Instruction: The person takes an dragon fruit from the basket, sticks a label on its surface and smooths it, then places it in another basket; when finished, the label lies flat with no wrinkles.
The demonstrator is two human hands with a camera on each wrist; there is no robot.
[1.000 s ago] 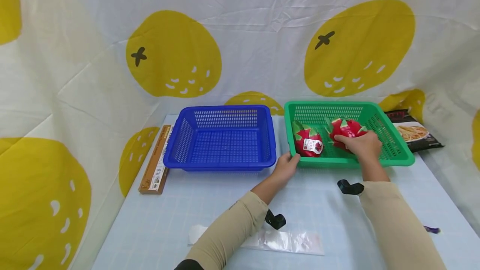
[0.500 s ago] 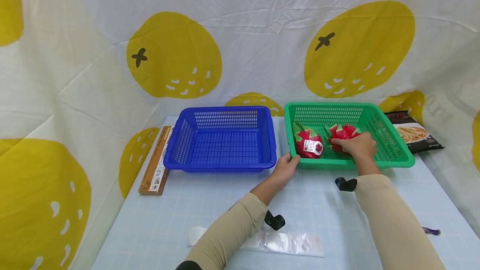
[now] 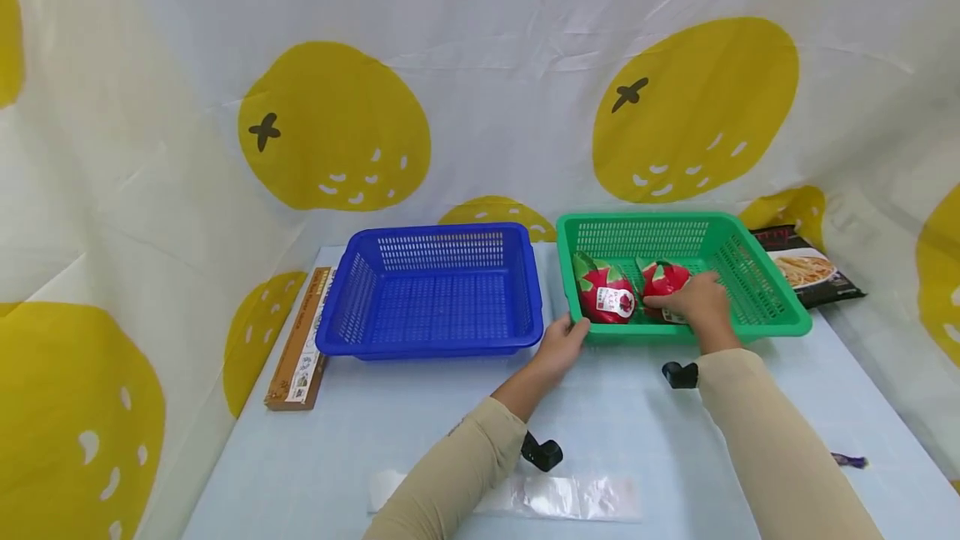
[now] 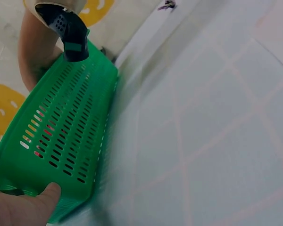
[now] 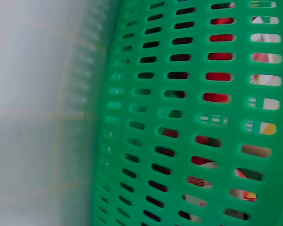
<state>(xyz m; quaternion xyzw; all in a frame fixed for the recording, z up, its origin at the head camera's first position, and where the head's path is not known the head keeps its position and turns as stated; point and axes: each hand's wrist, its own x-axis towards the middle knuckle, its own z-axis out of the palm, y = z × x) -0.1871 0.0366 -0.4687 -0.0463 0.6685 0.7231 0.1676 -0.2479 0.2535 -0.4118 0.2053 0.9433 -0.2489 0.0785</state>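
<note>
In the head view, a green basket (image 3: 645, 337) holds two red, green-tipped dragon fruits in shiny wrapping. The left dragon fruit (image 3: 600, 286) bears a white label and lies in the basket's near-left corner. My right hand (image 3: 697, 307) reaches over the near rim and holds the other dragon fruit (image 3: 663, 276) beside it; some of its fingers are hidden. My left hand (image 3: 558, 350) grips the basket's near-left corner, its thumb (image 4: 49, 195) against the outer wall in the left wrist view. The right wrist view shows only the slotted basket wall (image 5: 184, 108), with red behind the slots.
Left of the green basket stands a blue basket (image 3: 431, 350), with a long brown box (image 3: 298, 348) beside it. A black food packet (image 3: 806, 265) lies at the far right. Clear plastic packaging (image 3: 555, 498) and a small purple item (image 3: 849, 461) lie nearer.
My right hand has moved left inside the green basket with the dragon fruit, closer to the labelled one. A pale label now shows under that hand. The head view has shifted slightly.
</note>
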